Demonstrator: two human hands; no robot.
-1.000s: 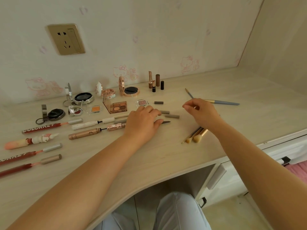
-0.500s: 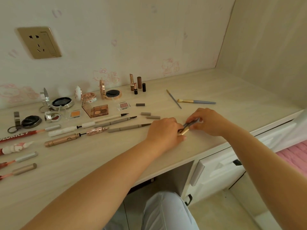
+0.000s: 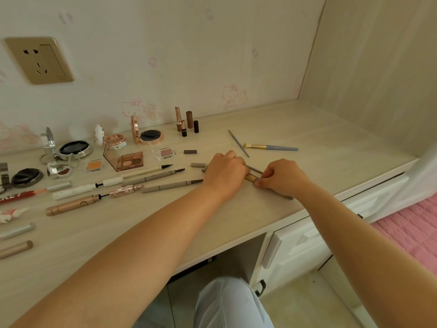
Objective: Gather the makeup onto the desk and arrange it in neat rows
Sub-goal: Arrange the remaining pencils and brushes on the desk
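Observation:
My left hand (image 3: 224, 170) and my right hand (image 3: 281, 177) meet near the desk's front edge, both closed on a small bundle of makeup brushes (image 3: 253, 175) with gold ferrules and grey handles; most of the bundle is hidden under the fingers. Two more brushes lie behind the hands: a thin one (image 3: 238, 143) and a blue-handled one (image 3: 272, 147). Left of my hands run rows of pencils and liners (image 3: 170, 185), an eyeshadow palette (image 3: 128, 160), compacts (image 3: 150, 136) and upright lipsticks (image 3: 186, 121).
The pale wooden desk (image 3: 307, 138) meets a wall with a gold socket (image 3: 39, 60) behind and a side panel on the right. White drawers (image 3: 307, 245) sit below the desk's right end. Lip glosses (image 3: 16, 230) lie at the far left.
My left hand left the pencils and moved right to join my right hand. The right hand came down from the far brushes onto the brush bundle. The view has swung right.

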